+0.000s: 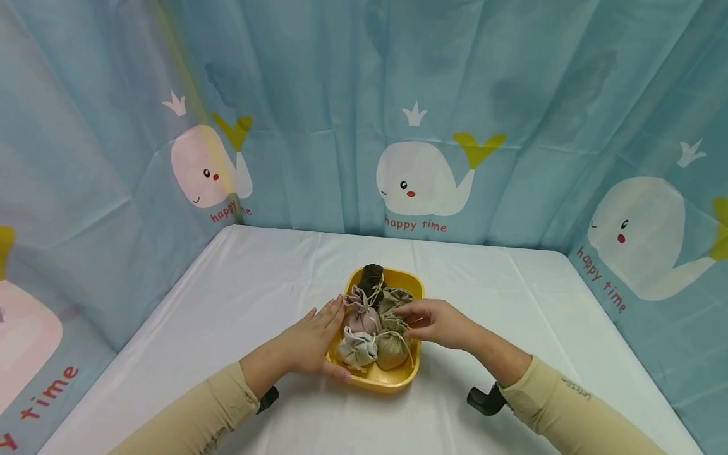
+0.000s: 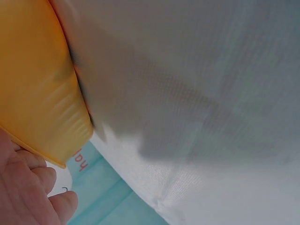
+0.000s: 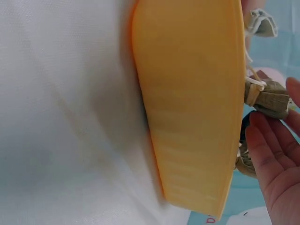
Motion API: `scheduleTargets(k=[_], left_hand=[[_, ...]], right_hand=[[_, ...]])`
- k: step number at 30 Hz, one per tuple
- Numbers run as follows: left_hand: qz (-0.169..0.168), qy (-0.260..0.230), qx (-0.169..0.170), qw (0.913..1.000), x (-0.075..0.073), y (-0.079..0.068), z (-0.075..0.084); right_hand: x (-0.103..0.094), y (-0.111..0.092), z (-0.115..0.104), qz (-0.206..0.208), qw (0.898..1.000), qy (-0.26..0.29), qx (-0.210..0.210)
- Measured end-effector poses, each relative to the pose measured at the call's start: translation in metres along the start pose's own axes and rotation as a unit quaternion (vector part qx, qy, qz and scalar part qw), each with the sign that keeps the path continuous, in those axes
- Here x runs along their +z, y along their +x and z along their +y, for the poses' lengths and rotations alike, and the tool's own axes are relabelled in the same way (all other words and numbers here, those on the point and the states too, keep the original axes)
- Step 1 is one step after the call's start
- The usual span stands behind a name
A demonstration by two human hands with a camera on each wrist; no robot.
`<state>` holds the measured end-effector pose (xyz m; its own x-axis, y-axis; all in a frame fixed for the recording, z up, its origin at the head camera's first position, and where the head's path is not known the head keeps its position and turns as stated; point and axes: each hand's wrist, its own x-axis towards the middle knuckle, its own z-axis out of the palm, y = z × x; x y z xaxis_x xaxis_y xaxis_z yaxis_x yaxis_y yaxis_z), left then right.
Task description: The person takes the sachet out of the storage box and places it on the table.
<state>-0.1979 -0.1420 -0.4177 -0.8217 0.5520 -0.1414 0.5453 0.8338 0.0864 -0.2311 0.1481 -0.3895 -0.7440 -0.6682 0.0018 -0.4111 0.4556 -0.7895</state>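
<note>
Five small cloth bags stand in a yellow tub [image 1: 382,384], their gathered necks puckered into frills and tied with thin pale cord. The near right corner holds a round olive-tan bag [image 1: 392,352] in coarse, matte fabric; beside it, toward the near left corner, is a pale grey bag [image 1: 357,349]. A dusty pink bag [image 1: 364,321] sits along the tub's left edge, a dark brown bag [image 1: 372,278] at its far edge, and a creased olive bag [image 1: 397,296] toward the far right corner.

The right hand [image 1: 440,323] reaches over the tub's right edge, thumb and fingers apart on either side of an olive bag's top; whether they pinch it, I cannot tell. The left hand [image 1: 313,341] rests against the tub's left edge, fingers straight, the thumb spread toward the near left corner.

The tub is smooth, with rounded corners, sloping walls and faint ribs. It sits between the left and right edges of a table under a white cloth [image 1: 273,272], finely woven and lightly creased. Beyond the far edge hangs a blue curtain [image 1: 313,76], printed with white whales [image 1: 418,180] and red lettering.
</note>
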Motion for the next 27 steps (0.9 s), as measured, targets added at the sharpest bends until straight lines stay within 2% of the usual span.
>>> scheduleTargets(k=[13,21,27], left_hand=[[0.006,-0.005,0.005,1.0,-0.0008,-0.001,-0.0006],[0.003,-0.006,0.001,1.0,-0.0001,0.0004,-0.0014],[0.001,-0.007,0.003,1.0,-0.0003,0.0004,-0.001]], right_hand=[[0.0061,0.0035,0.0011,0.018,0.999,-0.032,0.025],[0.0089,0.0058,-0.0008,0.055,0.997,-0.008,0.053],[0.0082,0.0036,-0.0057,0.066,0.996,0.002,0.056]])
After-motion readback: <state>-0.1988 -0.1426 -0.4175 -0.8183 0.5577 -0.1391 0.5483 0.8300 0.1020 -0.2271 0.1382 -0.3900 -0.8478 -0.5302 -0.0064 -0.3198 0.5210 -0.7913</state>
